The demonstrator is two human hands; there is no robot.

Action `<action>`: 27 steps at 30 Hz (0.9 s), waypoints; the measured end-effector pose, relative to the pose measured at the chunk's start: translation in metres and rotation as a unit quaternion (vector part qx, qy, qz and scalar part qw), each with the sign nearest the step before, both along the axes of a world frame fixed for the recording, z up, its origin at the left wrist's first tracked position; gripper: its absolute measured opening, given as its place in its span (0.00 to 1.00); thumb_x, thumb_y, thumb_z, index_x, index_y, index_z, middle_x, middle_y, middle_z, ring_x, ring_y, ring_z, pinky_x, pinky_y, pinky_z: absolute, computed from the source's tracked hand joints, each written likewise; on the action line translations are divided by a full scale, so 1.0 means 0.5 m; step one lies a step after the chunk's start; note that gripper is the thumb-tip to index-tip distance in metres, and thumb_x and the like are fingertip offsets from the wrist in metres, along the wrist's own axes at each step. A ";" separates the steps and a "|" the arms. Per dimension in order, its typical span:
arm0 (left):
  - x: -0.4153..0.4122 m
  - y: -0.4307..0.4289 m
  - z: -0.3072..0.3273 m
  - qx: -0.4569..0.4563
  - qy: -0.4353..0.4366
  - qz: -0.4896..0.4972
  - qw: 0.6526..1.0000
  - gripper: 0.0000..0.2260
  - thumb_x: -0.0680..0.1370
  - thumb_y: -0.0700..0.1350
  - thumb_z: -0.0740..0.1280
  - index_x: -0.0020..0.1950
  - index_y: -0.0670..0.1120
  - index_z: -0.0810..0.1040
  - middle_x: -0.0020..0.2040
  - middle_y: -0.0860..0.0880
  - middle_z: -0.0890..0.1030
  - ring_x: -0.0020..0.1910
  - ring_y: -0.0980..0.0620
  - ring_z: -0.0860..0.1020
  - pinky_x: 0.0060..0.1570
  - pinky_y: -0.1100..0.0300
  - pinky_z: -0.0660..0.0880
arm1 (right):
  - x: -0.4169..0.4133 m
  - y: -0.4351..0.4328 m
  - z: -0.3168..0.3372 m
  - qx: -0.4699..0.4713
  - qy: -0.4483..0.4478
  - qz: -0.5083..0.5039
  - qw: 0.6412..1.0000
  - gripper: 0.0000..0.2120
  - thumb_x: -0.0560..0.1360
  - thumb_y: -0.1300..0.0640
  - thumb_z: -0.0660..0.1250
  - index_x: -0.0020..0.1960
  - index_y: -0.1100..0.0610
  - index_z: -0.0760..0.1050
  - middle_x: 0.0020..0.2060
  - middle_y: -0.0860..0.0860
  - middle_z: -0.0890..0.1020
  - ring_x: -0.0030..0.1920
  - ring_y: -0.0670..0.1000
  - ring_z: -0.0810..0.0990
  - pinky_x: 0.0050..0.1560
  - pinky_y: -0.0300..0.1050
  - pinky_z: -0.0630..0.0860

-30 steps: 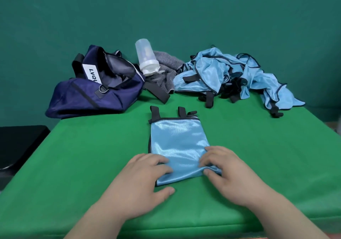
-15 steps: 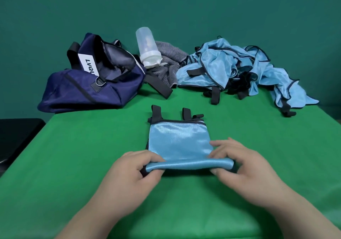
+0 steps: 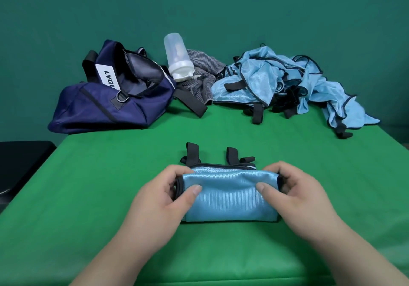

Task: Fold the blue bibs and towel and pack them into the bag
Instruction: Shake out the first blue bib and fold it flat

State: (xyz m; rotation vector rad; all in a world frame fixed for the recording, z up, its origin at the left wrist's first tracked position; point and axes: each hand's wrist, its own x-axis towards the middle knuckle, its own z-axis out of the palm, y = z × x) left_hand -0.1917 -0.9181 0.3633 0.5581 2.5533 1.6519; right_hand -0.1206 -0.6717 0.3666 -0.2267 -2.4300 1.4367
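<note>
Green table (image 3: 88, 197), teal wall (image 3: 221, 9); left hand (image 3: 155, 206), right hand (image 3: 301, 199), fingers (image 3: 177, 171) tight around folded bib (image 3: 230, 197).

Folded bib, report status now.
Both busy: left hand, right hand pinch ends of folded bib. Open bag far left. Nothing lies between.

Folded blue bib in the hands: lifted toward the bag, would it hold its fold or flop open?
Probably floppy: the folded bib is thin, shiny fabric curling over itself. Likely slippery, so layers may slide apart unless the left hand and right hand pinch both ends. Its loose black straps would likely dangle.
</note>
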 end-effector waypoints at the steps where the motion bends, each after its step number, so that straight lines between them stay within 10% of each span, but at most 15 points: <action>1: -0.001 0.002 -0.002 -0.006 -0.001 0.008 1.000 0.10 0.75 0.54 0.72 0.54 0.65 0.76 0.42 0.51 0.83 0.43 0.47 0.82 0.47 0.48 0.79 | -0.004 -0.002 -0.004 0.010 -0.005 -0.014 1.000 0.09 0.73 0.56 0.73 0.45 0.43 0.78 0.31 0.50 0.79 0.30 0.47 0.73 0.33 0.42 0.69; 9: -0.022 0.024 0.008 -0.095 0.046 0.082 0.991 0.09 0.75 0.57 0.70 0.53 0.66 0.75 0.41 0.59 0.79 0.35 0.58 0.75 0.36 0.64 0.69 | -0.029 -0.013 -0.006 0.064 -0.029 -0.065 0.995 0.07 0.74 0.52 0.72 0.46 0.41 0.78 0.36 0.40 0.81 0.27 0.42 0.72 0.29 0.34 0.68; 12: -0.043 0.024 -0.004 -0.144 0.069 0.099 0.982 0.09 0.76 0.54 0.71 0.55 0.61 0.77 0.42 0.61 0.76 0.44 0.62 0.73 0.45 0.59 0.71 | -0.042 -0.009 -0.015 0.126 -0.055 -0.080 0.987 0.08 0.74 0.51 0.72 0.52 0.43 0.79 0.39 0.36 0.80 0.40 0.38 0.76 0.39 0.29 0.66; 18: -0.052 0.020 -0.003 -0.167 0.097 0.106 0.975 0.11 0.75 0.53 0.71 0.57 0.56 0.80 0.49 0.64 0.74 0.52 0.60 0.72 0.56 0.56 0.73 | -0.046 -0.007 -0.017 0.212 -0.067 -0.082 0.971 0.13 0.74 0.47 0.70 0.58 0.46 0.78 0.50 0.37 0.75 0.56 0.46 0.75 0.62 0.49 0.72; 27: -0.014 0.013 0.015 -0.183 0.049 0.094 0.977 0.10 0.75 0.58 0.69 0.54 0.62 0.74 0.45 0.63 0.75 0.47 0.63 0.72 0.48 0.56 0.73 | -0.030 -0.007 -0.011 0.172 -0.043 -0.085 0.980 0.08 0.74 0.53 0.72 0.49 0.42 0.77 0.43 0.35 0.78 0.50 0.33 0.74 0.46 0.24 0.65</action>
